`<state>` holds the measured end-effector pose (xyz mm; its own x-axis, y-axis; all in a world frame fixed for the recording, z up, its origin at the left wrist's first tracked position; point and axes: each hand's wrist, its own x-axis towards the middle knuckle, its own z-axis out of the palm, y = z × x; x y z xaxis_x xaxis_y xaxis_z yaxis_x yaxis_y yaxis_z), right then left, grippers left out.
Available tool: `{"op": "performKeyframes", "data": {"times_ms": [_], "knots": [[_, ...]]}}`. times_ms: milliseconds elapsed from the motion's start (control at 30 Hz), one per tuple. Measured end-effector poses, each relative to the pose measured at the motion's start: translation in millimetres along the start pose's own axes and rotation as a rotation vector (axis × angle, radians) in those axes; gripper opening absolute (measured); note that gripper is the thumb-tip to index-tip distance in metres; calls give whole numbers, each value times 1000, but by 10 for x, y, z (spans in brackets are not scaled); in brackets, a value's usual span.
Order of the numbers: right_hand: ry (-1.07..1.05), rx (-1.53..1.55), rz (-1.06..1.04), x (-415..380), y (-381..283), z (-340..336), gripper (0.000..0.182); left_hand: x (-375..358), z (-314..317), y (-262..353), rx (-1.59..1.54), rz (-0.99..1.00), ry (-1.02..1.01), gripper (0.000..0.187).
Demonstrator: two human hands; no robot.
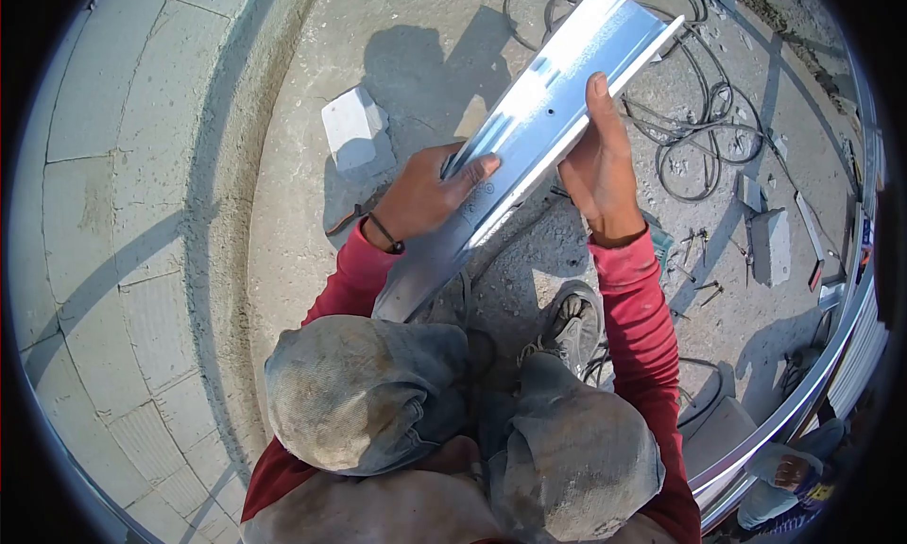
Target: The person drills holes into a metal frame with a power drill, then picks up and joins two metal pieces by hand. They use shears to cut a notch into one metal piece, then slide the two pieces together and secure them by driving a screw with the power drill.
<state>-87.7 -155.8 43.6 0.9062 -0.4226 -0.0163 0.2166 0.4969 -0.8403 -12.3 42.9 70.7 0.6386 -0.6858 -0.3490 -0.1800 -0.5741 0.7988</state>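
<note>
A shiny metal channel profile [546,128] slants from between my knees up to the top of the view, its far end raised toward the upper right. My left hand [433,193] is closed around its left edge, thumb pressed on the inner face. On the opposite edge, my right hand [602,166] supports the channel, with the thumb up along the rim and the fingers hidden beneath. A small dark hole and faint round marks show on the metal face. The channel's near end drops toward the ground by my shoe [573,322].
Dark cable [704,138] lies coiled at the upper right. One broken white block [354,128] is at the left, another block [771,246] at the right near scattered bolts [699,284]. A block wall [123,213] borders the left; long metal rails [803,393] and another person [789,473] are lower right.
</note>
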Motion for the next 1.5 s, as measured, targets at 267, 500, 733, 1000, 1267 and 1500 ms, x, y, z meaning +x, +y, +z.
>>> {"op": "performKeyframes", "data": {"times_ms": [267, 500, 733, 1000, 1267, 1500], "knots": [[-310, 671, 43, 231, 37, -191, 67, -102, 336, -802, -1029, 122, -939, 100], [-491, 823, -50, 247, -76, -550, 73, -38, 597, -757, -903, 97, -1059, 74], [6, 546, -186, 216, -782, -1260, 58, -318, 456, -650, -753, -63, -833, 69], [456, -42, -362, 257, -1252, -908, 54, -172, 321, -474, -426, -173, -359, 94], [397, -140, -309, 461, -188, -140, 53, -79, 622, -356, -372, 295, -51, 115], [540, -120, -240, 550, 64, -58, 73, -114, 652, -246, -260, 190, -2, 96]]}}
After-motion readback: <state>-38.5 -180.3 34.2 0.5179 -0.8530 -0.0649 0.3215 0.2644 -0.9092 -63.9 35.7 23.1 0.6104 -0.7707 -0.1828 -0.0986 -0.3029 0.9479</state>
